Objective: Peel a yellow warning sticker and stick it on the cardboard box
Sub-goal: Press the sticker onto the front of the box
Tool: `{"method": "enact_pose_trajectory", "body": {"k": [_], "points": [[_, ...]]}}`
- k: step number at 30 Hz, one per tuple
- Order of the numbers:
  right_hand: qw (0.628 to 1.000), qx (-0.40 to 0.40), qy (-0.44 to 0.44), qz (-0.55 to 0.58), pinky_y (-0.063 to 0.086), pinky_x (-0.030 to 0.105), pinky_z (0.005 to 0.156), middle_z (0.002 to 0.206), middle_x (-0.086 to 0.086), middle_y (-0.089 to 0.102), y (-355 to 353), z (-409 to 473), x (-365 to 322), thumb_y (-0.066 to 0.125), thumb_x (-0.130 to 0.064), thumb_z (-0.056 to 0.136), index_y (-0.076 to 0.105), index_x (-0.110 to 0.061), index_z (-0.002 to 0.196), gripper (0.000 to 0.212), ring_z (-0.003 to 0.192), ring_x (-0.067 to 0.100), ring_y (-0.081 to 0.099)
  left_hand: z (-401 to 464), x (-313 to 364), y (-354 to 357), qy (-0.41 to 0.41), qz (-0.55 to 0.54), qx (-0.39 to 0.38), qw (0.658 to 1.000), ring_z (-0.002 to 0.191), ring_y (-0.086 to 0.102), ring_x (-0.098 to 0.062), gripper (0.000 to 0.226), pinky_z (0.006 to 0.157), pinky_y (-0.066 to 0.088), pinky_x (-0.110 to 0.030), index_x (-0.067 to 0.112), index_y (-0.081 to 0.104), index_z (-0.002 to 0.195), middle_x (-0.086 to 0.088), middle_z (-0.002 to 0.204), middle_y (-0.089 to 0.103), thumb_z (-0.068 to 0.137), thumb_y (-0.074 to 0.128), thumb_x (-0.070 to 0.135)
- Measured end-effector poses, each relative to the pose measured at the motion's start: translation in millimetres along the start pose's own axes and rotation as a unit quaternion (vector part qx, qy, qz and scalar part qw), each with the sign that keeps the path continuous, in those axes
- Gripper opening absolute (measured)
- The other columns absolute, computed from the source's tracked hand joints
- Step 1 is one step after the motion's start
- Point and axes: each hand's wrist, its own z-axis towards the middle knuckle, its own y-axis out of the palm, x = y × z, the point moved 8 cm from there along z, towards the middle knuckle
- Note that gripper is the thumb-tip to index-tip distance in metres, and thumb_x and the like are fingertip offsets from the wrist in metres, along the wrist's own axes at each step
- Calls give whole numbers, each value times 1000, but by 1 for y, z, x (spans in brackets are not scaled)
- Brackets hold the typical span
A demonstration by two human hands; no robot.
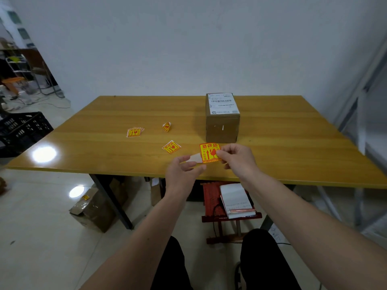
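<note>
The right hand (236, 156) pinches the right edge of the sticker (210, 152), and the left hand (182, 170) pinches the white backing (195, 158) peeling off its left side, both above the worktop's near edge. The box (222, 118) stands just beyond, towards the far edge. The freed adhesive could curl onto itself or catch a finger if the pull goes slack. The worktop (104, 147) is glossy yellow wood with lamp glare at its near left corner; spare stickers (135, 132) lie left of centre. White wall behind, pale tiled floor.
</note>
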Motion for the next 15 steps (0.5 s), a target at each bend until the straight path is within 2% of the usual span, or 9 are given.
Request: {"method": "enact_pose_trajectory", "body": {"k": [4, 8, 12, 15], "points": [[1000, 0, 8, 23, 45, 27, 60, 71, 1, 59, -8, -11, 2, 65, -12, 86, 64, -15, 71, 15, 65, 12, 51, -5, 14, 4, 16, -9, -6, 1000, 78, 55, 6, 39, 61, 37, -11, 11, 63, 115, 6, 97, 65, 79, 73, 23], [999, -6, 25, 47, 46, 29, 61, 71, 2, 59, -11, -17, 8, 65, -13, 86, 65, -14, 70, 16, 66, 14, 52, -6, 21, 16, 5, -17, -10, 1000, 72, 56, 3, 20, 59, 39, -13, 8, 66, 99, 9, 79, 64, 81, 71, 14], [998, 10, 33, 44, 46, 28, 60, 73, 3, 61, -22, -12, 12, 65, -16, 86, 66, -15, 72, 15, 66, 14, 53, -2, 27, 29, 1, -12, -15, 1000, 71, 56, 1, 9, 59, 39, -13, 12, 66, 90, 8, 77, 64, 82, 70, 13], [999, 30, 33, 25, 46, 29, 62, 78, 6, 62, -31, -3, 12, 66, -20, 86, 69, -11, 80, 11, 68, 14, 53, 3, 30, 41, 1, -21, -25, 999, 72, 58, -3, 6, 61, 41, -15, 13, 67, 87, 5, 77, 66, 82, 70, 13]]}}
